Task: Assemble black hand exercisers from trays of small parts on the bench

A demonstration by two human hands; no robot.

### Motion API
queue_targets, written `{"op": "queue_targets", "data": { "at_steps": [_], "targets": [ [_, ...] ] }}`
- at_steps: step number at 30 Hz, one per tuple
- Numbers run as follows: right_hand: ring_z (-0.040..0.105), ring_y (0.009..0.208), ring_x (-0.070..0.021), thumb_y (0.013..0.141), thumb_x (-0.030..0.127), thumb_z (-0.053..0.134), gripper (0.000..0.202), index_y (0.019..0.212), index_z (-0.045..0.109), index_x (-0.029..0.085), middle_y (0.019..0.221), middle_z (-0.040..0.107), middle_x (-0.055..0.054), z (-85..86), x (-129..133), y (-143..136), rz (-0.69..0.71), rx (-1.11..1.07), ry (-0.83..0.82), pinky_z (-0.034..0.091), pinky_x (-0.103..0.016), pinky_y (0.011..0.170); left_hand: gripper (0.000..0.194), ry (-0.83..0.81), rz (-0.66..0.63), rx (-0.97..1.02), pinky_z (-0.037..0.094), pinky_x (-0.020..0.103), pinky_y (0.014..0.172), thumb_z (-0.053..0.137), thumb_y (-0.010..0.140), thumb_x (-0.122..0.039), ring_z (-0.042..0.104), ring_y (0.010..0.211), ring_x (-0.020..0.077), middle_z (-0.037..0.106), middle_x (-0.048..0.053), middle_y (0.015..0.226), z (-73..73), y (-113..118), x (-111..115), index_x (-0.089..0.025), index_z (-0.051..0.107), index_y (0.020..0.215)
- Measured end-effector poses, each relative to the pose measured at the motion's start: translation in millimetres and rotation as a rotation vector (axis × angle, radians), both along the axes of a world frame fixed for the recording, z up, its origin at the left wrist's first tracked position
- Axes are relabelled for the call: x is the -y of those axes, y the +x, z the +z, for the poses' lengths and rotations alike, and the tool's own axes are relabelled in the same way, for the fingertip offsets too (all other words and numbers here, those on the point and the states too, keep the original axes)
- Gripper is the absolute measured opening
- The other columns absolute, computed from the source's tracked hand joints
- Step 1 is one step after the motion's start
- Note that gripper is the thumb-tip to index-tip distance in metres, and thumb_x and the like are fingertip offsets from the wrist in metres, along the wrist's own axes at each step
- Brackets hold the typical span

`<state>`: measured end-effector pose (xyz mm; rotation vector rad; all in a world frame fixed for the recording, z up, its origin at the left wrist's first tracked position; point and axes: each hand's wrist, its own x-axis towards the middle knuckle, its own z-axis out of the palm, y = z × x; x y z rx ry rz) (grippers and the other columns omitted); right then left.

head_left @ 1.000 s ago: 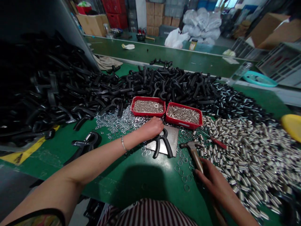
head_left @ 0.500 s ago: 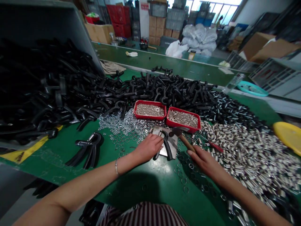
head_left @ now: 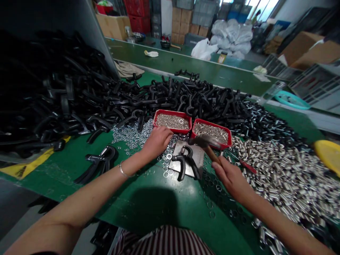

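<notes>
A black hand grip strengthener [head_left: 183, 161] with two splayed handles and a small metal spring lies on a square metal plate [head_left: 174, 165]. My left hand [head_left: 158, 141] is to its upper left, at the front edge of the left red tray [head_left: 172, 131], over the loose small washers [head_left: 130, 136]. Its fingers are bent and close together; whatever is between them is hidden. In my right hand [head_left: 230, 177] is the wooden handle of a hammer [head_left: 211, 154], its head raised over the plate's upper right and overlapping the right red tray [head_left: 225, 144] in view.
Another grip strengthener [head_left: 102, 161] lies at left. Black handles [head_left: 164, 95] are heaped behind the trays, metal cylinders [head_left: 287, 177] at right. A red-handled screwdriver [head_left: 248, 166] rests by the cylinders. Flat rings [head_left: 209, 203] are scattered in front. A yellow dish [head_left: 328, 154] is far right.
My left hand has let go of the grip strengthener and moved up and left to the washers by the tray. The hammer has come up slightly, still in my right hand.
</notes>
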<state>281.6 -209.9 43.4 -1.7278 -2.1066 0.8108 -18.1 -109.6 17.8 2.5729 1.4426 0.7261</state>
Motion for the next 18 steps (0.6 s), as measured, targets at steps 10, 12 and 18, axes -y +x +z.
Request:
{"op": "queue_targets", "data": {
  "at_steps": [10,12,18],
  "targets": [
    [0.03,0.033,-0.01,0.093,0.071,0.034,0.049,0.092,0.05,0.024,0.054,0.041,0.009,-29.9,56,26,-0.361,-0.505,-0.56,0.027,-0.024,0.032,0.028,-0.102,0.258,-0.436,0.043,0.037,0.087,0.047,0.086,-0.009,0.063,0.101,0.0294,0.069,0.021,0.102,3.6,1,-116,-0.006,0.072,0.096],
    [0.036,0.034,-0.012,0.093,0.072,0.033,0.051,0.095,0.051,0.024,0.056,0.045,0.008,-37.9,61,40,-0.416,-0.445,-0.567,0.032,-0.025,0.032,0.032,-0.079,0.253,-0.439,0.042,0.038,0.088,0.043,0.086,-0.007,0.062,0.103,0.0302,0.068,0.022,0.106,0.4,1,-113,-0.004,0.071,0.102],
    [0.059,0.104,-0.0305,0.097,0.048,0.041,0.037,0.112,0.058,0.018,0.111,0.065,-0.015,-58.3,35,110,-0.345,0.236,0.304,0.045,-0.049,0.093,0.037,0.016,0.275,-0.461,0.039,0.043,0.089,0.034,0.091,-0.01,0.057,0.108,0.0339,0.064,0.025,0.109,-3.4,3,-108,-0.003,0.066,0.109]
  ]
}}
